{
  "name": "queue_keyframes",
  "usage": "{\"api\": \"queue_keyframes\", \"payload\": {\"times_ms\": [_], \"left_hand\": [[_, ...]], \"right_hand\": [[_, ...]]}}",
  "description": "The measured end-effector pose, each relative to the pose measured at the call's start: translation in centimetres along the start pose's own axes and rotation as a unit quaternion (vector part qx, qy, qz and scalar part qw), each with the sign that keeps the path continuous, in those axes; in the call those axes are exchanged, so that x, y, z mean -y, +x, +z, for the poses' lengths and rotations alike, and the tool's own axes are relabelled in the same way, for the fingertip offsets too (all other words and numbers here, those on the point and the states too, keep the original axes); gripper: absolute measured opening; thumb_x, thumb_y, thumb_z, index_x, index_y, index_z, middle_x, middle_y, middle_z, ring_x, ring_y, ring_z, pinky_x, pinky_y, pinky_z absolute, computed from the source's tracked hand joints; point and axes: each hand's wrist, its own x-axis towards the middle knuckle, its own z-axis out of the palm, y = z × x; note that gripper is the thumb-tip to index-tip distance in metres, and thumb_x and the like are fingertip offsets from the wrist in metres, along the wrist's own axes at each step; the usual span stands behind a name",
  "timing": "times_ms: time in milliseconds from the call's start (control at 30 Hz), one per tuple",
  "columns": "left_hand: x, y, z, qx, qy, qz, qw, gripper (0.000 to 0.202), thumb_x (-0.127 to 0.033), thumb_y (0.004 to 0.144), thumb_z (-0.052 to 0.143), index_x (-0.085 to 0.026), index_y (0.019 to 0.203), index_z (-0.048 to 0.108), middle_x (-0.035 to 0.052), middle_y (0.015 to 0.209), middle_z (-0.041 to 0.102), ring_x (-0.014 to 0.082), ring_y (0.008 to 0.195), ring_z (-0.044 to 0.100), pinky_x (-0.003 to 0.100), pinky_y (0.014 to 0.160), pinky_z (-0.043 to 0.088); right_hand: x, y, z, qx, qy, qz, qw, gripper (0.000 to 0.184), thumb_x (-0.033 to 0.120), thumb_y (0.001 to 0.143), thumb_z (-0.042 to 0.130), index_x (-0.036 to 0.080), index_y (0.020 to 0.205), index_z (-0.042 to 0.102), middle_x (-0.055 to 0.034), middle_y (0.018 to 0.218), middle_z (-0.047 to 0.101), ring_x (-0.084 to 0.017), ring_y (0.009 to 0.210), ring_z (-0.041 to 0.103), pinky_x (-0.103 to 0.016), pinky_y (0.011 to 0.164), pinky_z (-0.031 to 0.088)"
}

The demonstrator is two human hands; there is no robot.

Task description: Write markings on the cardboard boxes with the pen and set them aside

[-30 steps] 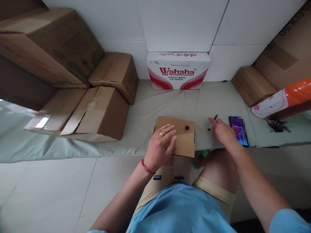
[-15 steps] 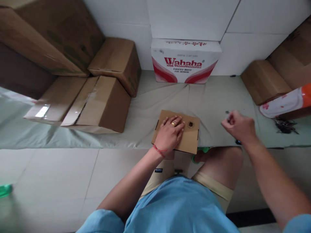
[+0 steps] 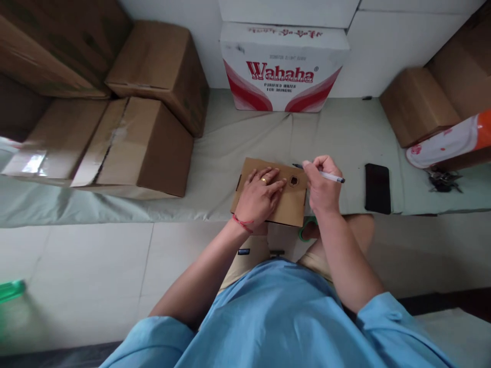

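A flat brown cardboard box (image 3: pixel 287 209) lies at the front edge of the cloth-covered surface, its near side jutting slightly past the edge. Near its upper right is a small dark hole with a ring drawn around it. My left hand (image 3: pixel 259 194) rests flat on the box with fingers spread, left of the hole. In my right hand (image 3: pixel 325 186), just beyond the box's right side, is a white pen (image 3: pixel 332 177) with dark ends. Its dark tip points left, over the box's far right corner.
A black phone (image 3: pixel 378 188) lies to the right, with keys (image 3: pixel 443 181) farther over. Brown cartons (image 3: pixel 126 143) stack up at left, and another carton (image 3: pixel 420 107) stands at right. A white Wahaha carton (image 3: pixel 284 69) stands at the back against the wall.
My right hand has moved left to the box, uncovering the phone, and the pen now shows clearly in it. My left hand stays on the box. The view has tilted downward.
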Motion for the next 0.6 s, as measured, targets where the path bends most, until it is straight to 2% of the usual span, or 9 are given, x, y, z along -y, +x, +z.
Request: {"api": "queue_keyframes", "payload": {"times_ms": [67, 133, 200, 267, 333, 433, 600], "left_hand": [[0.0, 0.0, 0.0, 0.000, 0.004, 0.002, 1.000, 0.033, -0.030, 0.111, 0.055, -0.027, 0.131, 0.081, 0.0107, 0.154, 0.068, 0.0327, 0.149, 0.058, 0.060, 0.129, 0.040], [0.0, -0.1, -0.1, 0.001, 0.006, 0.003, 1.000, 0.034, -0.030, 0.111, 0.055, -0.027, 0.132, 0.081, 0.0103, 0.154, 0.068, 0.0327, 0.149, 0.058, 0.059, 0.129, 0.041], [0.0, -0.1, -0.1, 0.000, 0.007, 0.001, 1.000, 0.034, -0.030, 0.112, 0.054, -0.027, 0.132, 0.080, 0.0102, 0.154, 0.068, 0.0323, 0.149, 0.058, 0.059, 0.129, 0.041], [-0.1, -0.1, -0.1, -0.001, 0.006, 0.002, 1.000, 0.033, -0.031, 0.112, 0.054, -0.027, 0.132, 0.080, 0.0101, 0.154, 0.068, 0.0317, 0.149, 0.059, 0.059, 0.129, 0.041], [-0.1, -0.1, -0.1, -0.003, 0.005, 0.006, 1.000, 0.033, -0.031, 0.112, 0.054, -0.028, 0.132, 0.081, 0.0098, 0.154, 0.069, 0.0314, 0.149, 0.059, 0.059, 0.128, 0.042], [-0.1, -0.2, -0.1, -0.008, 0.008, 0.010, 1.000, 0.033, -0.032, 0.112, 0.054, -0.027, 0.131, 0.081, 0.0095, 0.153, 0.069, 0.0318, 0.149, 0.059, 0.058, 0.128, 0.043], [-0.2, -0.2, -0.2, -0.002, 0.005, 0.008, 1.000, 0.032, -0.028, 0.111, 0.056, -0.030, 0.131, 0.081, 0.0084, 0.153, 0.069, 0.0311, 0.150, 0.058, 0.059, 0.129, 0.042]], "right_hand": [[-0.8, -0.3, 0.2, -0.048, -0.006, -0.004, 0.999, 0.038, 0.038, 0.081, 0.079, 0.025, 0.080, 0.043, 0.0105, 0.063, 0.034, -0.007, 0.053, 0.029, -0.023, 0.053, 0.026], [-1.3, -0.7, 0.1, -0.068, -0.023, 0.015, 0.997, 0.027, 0.039, 0.084, 0.072, 0.026, 0.086, 0.049, 0.0106, 0.061, 0.039, -0.008, 0.052, 0.033, -0.024, 0.052, 0.025], [-1.6, -1.2, -0.2, -0.038, -0.054, 0.040, 0.997, 0.021, 0.042, 0.088, 0.066, 0.025, 0.097, 0.058, 0.0086, 0.065, 0.052, -0.009, 0.051, 0.039, -0.024, 0.051, 0.028], [-1.8, -1.8, -0.3, -0.006, -0.094, 0.028, 0.995, 0.023, 0.042, 0.089, 0.065, 0.023, 0.101, 0.064, 0.0047, 0.073, 0.065, -0.010, 0.056, 0.047, -0.025, 0.056, 0.036], [-1.9, -2.2, -0.2, -0.018, -0.140, -0.024, 0.990, 0.018, 0.038, 0.085, 0.067, 0.022, 0.094, 0.066, 0.0031, 0.076, 0.068, -0.011, 0.062, 0.053, -0.025, 0.062, 0.042], [-2.0, -2.5, 0.1, -0.068, -0.207, -0.098, 0.971, 0.009, 0.030, 0.083, 0.063, 0.023, 0.077, 0.062, 0.0049, 0.067, 0.061, -0.012, 0.064, 0.053, -0.026, 0.064, 0.042], [-2.4, -2.3, 0.2, -0.060, -0.248, -0.119, 0.960, 0.017, 0.029, 0.089, 0.057, 0.023, 0.074, 0.060, 0.0052, 0.062, 0.058, -0.012, 0.061, 0.051, -0.027, 0.064, 0.040]]}}
